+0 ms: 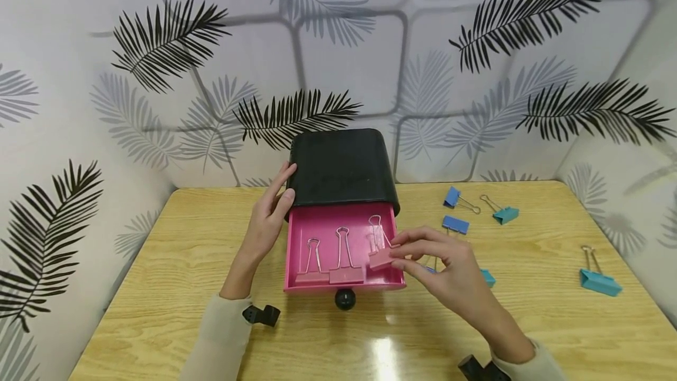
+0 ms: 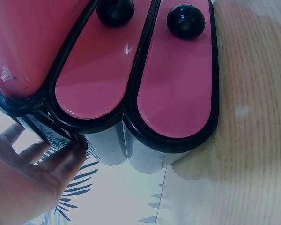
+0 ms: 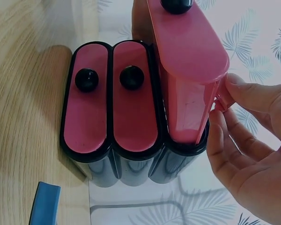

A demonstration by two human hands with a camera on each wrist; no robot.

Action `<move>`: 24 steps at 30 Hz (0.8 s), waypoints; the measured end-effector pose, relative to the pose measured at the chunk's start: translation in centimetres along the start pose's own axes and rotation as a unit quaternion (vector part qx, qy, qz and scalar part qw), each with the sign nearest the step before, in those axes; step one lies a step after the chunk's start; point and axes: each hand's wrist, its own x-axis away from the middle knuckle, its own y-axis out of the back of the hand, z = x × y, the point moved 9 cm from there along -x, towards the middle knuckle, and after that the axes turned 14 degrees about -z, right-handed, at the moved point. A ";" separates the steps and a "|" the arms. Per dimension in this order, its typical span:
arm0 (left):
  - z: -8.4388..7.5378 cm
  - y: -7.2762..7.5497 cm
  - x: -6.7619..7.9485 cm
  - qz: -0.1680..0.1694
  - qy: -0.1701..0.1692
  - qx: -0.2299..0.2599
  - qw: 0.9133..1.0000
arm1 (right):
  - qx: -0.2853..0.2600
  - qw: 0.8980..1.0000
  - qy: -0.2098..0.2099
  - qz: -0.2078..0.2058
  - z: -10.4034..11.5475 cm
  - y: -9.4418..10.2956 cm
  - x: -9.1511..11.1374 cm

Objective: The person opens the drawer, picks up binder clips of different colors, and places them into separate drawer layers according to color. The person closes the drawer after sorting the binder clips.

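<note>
Placing third pink clip in the open top drawer.

Right hand (image 1: pixel 449 275) pinches a pink binder clip (image 1: pixel 382 256) at the drawer's right wall, just inside the pink drawer (image 1: pixel 338 234); two more pink clips (image 1: pixel 330 274) lie beside it. Left hand (image 1: pixel 267 216), fingers straight, braces the black cabinet (image 1: pixel 342 169). Blue clips (image 1: pixel 476 210) sit farther right on the table (image 1: pixel 174 263). Next, likely: release the clip clear of the wall, then push the knob (image 1: pixel 345 298) in.

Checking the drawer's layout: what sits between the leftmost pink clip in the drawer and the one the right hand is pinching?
One more pink clip, standing in the open pink drawer, lies between the leftmost clip and the pinched clip; the head view shows it.
</note>
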 end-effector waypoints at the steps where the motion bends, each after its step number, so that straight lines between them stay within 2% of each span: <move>1: 0.0 0.0 0.0 0.000 0.001 0.001 1.000 | 0.004 1.000 0.004 0.001 0.1 -0.1 0.0; 15: 0.0 0.0 0.0 0.002 0.002 0.010 1.000 | 0.030 0.999 0.031 0.022 0.1 -1.3 0.4; 24: 0.0 0.0 0.1 0.001 -0.003 0.015 1.000 | 0.077 0.995 0.057 0.027 0.5 -1.6 0.5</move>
